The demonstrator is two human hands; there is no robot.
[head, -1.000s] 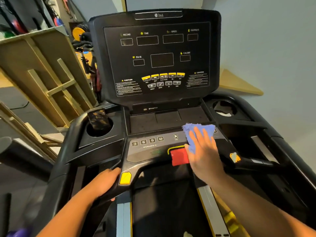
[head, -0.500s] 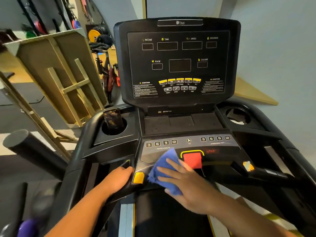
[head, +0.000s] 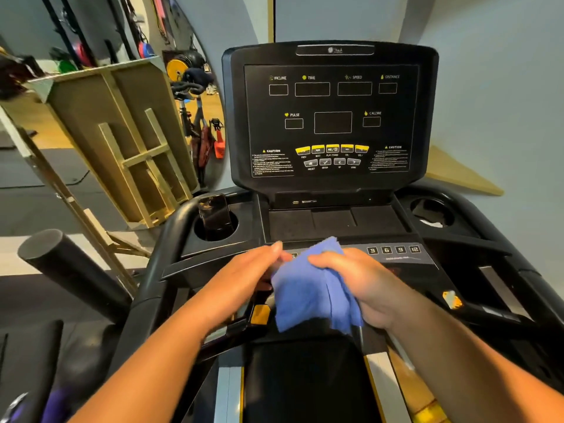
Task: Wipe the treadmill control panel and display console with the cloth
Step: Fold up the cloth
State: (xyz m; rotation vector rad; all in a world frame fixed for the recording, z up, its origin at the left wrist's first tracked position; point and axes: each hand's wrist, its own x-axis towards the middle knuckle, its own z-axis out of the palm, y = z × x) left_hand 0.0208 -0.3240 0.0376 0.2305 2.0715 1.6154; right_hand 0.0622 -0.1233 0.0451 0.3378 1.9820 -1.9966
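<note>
The right hand's fingers [head: 328, 260] curl over the upper edge of one blue cloth [head: 308, 291] and grip it, bunching the fabric under the palm. The cloth hangs with its long axis running top to bottom, its gathered corner pointing up toward the display console [head: 332, 117] and its loose lower edge hanging down over the front of the control panel [head: 403, 264]. The left hand's fingers [head: 274, 250] lie nearly straight and together, pointing right, with their tips at the cloth's left edge; whether they pinch the fabric cannot be told.

The right hand [head: 363, 285] is palm down with its back to the camera, and its forearm runs off toward the lower right corner. The left hand [head: 241, 285] is turned thumb-side up, and its forearm runs off toward the lower left. Both hands are held just above the panel, in the middle of the treadmill, with the cloth between them.

Counted: one cloth, two hands, one upright console with dark, unlit windows, one row of four numbered buttons [head: 393, 249] showing to the right of the cloth, and two cup holders, the left one [head: 215, 232] holding a dark object [head: 213, 212], the right one [head: 432, 212] at the far side.
</note>
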